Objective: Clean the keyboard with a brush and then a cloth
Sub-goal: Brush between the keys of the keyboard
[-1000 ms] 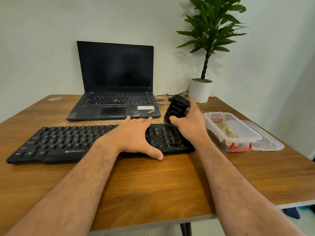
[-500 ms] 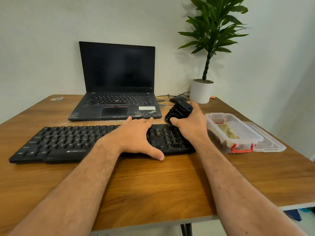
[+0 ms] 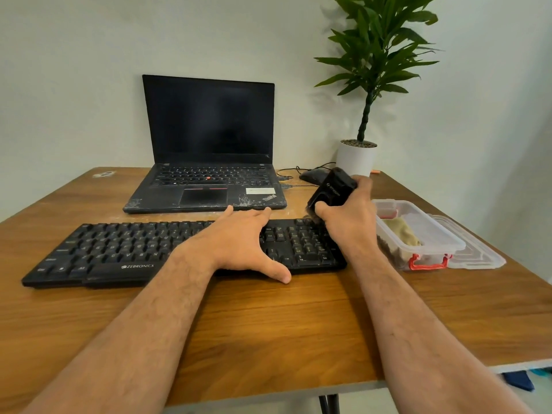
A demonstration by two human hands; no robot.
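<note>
A long black keyboard (image 3: 155, 252) is lying flat on the brown wooden table (image 3: 268, 324), near the front edge. Behind it, a black laptop (image 3: 206, 162) is sitting open with a dark screen.

The left hand (image 3: 239, 243) is lying flat on the right middle part of the keyboard. Its fingers (image 3: 254, 215) are spread open and reaching over the back edge of the keys, and the thumb is touching the table in front of the keyboard. It is not gripping anything.

The right hand (image 3: 349, 216) is gripping a black brush (image 3: 331, 189) over the right end of the keyboard. Its fingers are wrapped tight around the brush body. The brush is tilting, and its dark bristles are pointing down at the back right corner of the keys.

Behind the brush, a black mouse (image 3: 312, 176) is sitting on the table with its wire.

To the right of the keyboard, a clear plastic box (image 3: 418, 234) with red clips is standing open. A tan cloth (image 3: 401, 233) is lying inside it. The clear lid (image 3: 475, 252) is lying just beside the box. A green plant (image 3: 373, 55) in a white pot (image 3: 355, 158) is standing at the back of the table.
</note>
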